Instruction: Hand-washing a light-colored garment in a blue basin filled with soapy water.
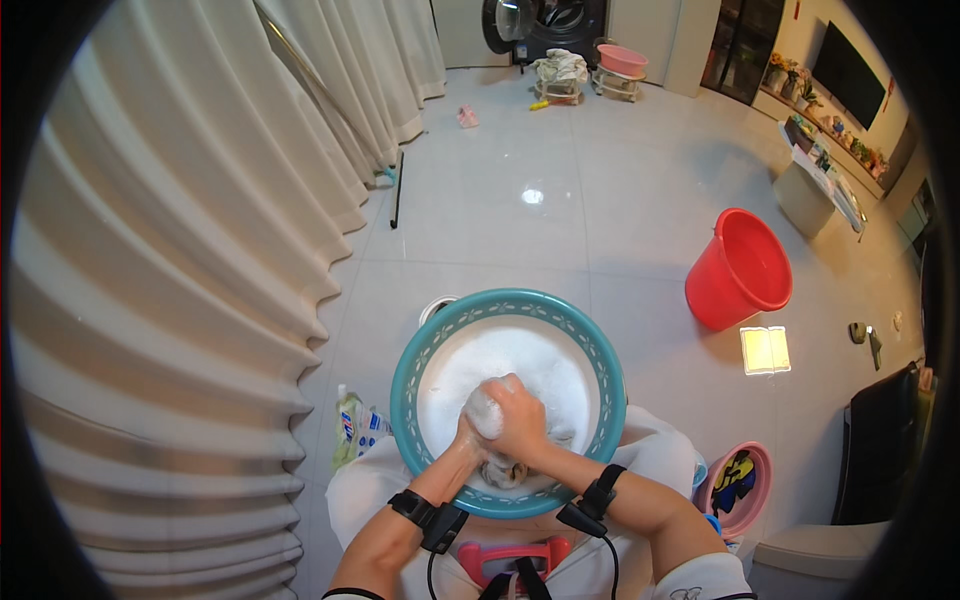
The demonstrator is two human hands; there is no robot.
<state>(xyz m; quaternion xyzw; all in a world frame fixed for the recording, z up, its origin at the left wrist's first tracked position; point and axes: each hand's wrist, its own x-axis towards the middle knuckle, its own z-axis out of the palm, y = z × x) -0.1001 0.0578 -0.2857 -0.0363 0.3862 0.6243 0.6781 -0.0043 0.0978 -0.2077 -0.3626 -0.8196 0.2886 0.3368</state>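
Observation:
A teal plastic basin (pixel 401 360) with a flower-patterned rim stands before me, filled with white suds. Over its middle my right hand (pixel 519 416) is closed on a foam-covered cloth (pixel 484 415). Pressed against the same cloth from the left is my left hand (pixel 472 439), partly hidden by foam and the other hand. Below the hands, a wet greyish cloth (pixel 504 472) lies in the suds near the basin's near side. Black straps with small devices are on both wrists.
A red bucket (pixel 705 281) stands right of the basin. A detergent pouch (pixel 352 427) is at left, beside long curtains (pixel 187 300). A pink basin (pixel 761 495) with dark and yellow cloth sits at lower right. Farther off are a washing machine (pixel 566 34) and stools.

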